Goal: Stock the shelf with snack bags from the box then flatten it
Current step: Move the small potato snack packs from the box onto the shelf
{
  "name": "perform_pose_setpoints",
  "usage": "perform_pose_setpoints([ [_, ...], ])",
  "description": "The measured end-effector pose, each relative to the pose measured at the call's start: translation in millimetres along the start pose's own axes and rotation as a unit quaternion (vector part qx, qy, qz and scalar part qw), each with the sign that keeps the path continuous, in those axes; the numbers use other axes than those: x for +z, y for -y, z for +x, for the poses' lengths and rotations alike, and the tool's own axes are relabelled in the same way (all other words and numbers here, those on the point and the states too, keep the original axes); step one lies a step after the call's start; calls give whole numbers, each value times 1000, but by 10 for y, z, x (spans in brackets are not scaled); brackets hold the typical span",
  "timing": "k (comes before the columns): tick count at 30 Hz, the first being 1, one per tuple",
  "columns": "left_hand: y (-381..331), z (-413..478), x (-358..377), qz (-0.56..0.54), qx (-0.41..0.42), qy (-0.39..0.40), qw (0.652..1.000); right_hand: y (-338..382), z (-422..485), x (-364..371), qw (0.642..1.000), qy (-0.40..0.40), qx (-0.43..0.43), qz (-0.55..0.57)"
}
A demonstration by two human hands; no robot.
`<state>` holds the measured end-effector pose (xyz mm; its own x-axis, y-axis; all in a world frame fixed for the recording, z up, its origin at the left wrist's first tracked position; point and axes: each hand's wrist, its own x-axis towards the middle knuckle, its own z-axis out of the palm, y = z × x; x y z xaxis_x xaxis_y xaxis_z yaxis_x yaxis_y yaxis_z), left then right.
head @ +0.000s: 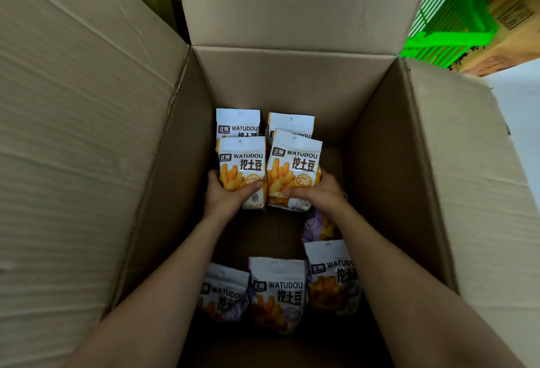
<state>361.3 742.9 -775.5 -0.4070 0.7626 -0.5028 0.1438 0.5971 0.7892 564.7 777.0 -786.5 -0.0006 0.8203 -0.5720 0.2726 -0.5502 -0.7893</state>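
Left hand (225, 195) grips left bag (242, 170), right hand (319, 194) grips right bag (293, 167), both low, toward 12 o'clock in box (292, 84); you could drop one or snag rear bags (238, 122).

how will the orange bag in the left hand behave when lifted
Probably light: the left hand holds the orange snack bag by its lower part alone. Likely fairly stiff, since its top stands up without drooping. The smooth film may slip in a loose grip.
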Motion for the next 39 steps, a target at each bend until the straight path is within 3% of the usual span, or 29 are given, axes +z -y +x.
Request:
perform_pose_setpoints([
  [7, -157, -341, -189, -44, -25, -6, 999, 209, -272, -38, 1000, -6, -3, 11],
  [14, -370, -800, -387, -8, -45, -1, 999, 407, -820, -226, 999, 5, 19, 25],
  [26, -1037, -1891, -1015, 32, -79, 77, 993, 982, -2031, -558, 998, 32, 57, 15],
  [39, -1932, -3295, -1759, -35, -123, 145, 981, 1925, -3677, -881, 995, 32, 79, 58],
])
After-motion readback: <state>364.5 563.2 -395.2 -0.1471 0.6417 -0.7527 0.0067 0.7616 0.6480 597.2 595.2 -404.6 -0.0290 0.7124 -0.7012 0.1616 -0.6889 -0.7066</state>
